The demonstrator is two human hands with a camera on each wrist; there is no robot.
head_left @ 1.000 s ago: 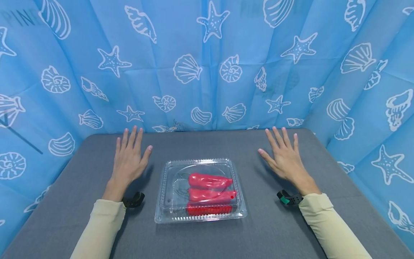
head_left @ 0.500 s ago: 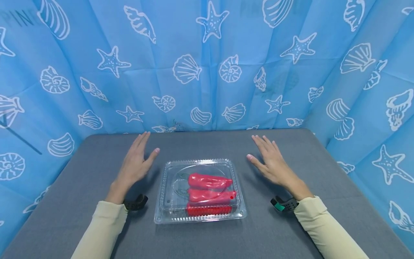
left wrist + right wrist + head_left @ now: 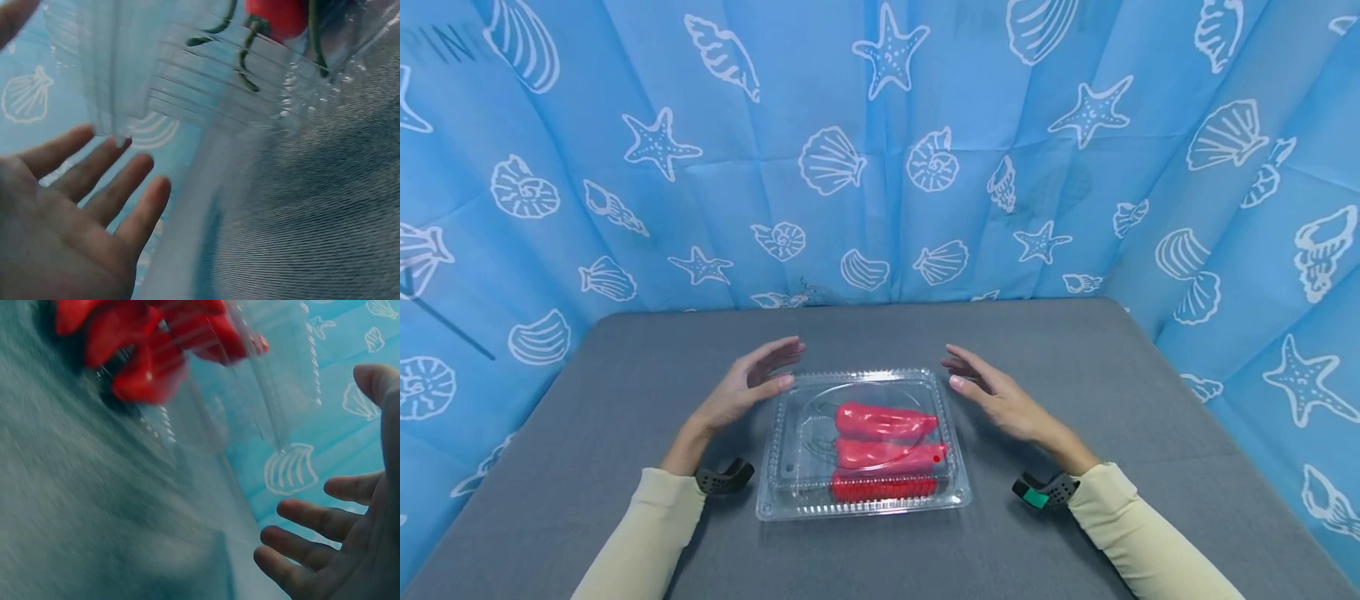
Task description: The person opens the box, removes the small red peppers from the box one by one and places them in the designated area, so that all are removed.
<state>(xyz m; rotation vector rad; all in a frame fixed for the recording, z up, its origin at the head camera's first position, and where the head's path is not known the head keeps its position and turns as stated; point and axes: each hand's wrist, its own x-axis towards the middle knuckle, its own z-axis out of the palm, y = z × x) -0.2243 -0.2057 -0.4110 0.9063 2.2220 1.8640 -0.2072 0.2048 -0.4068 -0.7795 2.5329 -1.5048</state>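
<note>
A clear plastic clamshell container (image 3: 805,467) lies closed on the grey table. Through its lid show several glossy red chili peppers (image 3: 886,421), side by side with their green stems (image 3: 247,59) toward the left. By the far left corner is my left hand (image 3: 747,392), its thumb tip right at the rim and the fingers loosely bent. At the opposite far corner my right hand (image 3: 1000,400) faces inward, thumb and fingers apart. Both wrist views show the palms holding nothing, with spread fingers beside the container walls.
The grey cloth-covered table (image 3: 880,558) extends around the container on all sides. A blue curtain (image 3: 880,208) printed with white shells and starfish hangs behind it and along both sides. Dark bands (image 3: 725,477) sit on both wrists.
Both hands have come inward from either side toward the container's far corners, and their fingers have gone from straight to softly bent. The container has stayed in place.
</note>
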